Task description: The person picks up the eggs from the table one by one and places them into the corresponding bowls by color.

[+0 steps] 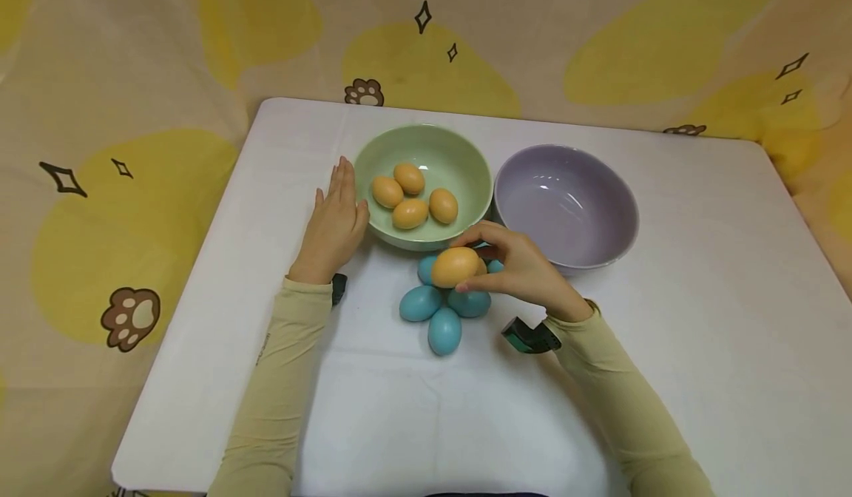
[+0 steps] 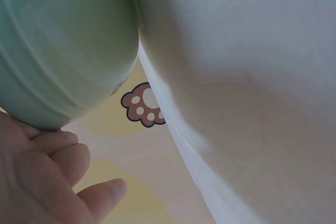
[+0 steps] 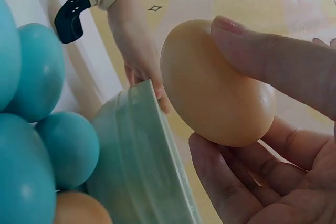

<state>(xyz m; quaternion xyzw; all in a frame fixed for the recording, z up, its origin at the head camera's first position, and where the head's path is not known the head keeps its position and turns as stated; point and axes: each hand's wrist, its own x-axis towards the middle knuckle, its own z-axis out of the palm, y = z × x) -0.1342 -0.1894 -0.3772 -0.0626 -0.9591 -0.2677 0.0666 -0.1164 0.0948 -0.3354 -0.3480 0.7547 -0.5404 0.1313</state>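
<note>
A person's right hand [image 1: 522,268] is clamped on an orange egg [image 1: 455,267], with the thumb on 1 side and the fingertips on the other. The egg sits at the tips of that hand, to the left of its palm, and the right wrist view shows it raised clear of the blue eggs [image 1: 444,331].

The blue eggs lie clustered on the white desk [image 1: 719,334] below the right hand and to its left; at least 5 show, some partly covered by the hand and the held egg. Another orange egg [image 1: 482,266] peeks out among them, right under the hand's fingers.

Just beyond the right hand's fingers stands a green bowl [image 1: 466,164], with 4 orange eggs [image 1: 410,214] grouped on its bottom, ahead of that hand and to its left. A purple bowl [image 1: 566,208] stands just beyond the right hand's wrist and knuckles, beside the green bowl.

The left hand [image 1: 333,223] has its fingers straight and close together, thumb apart from them, and rests against the outside of the green bowl; in the left wrist view it touches the bowl's wall. The held egg is well to the right of this hand, across the front of the green bowl. Beige sleeves [image 1: 286,364] cover both arms behind the hands.
</note>
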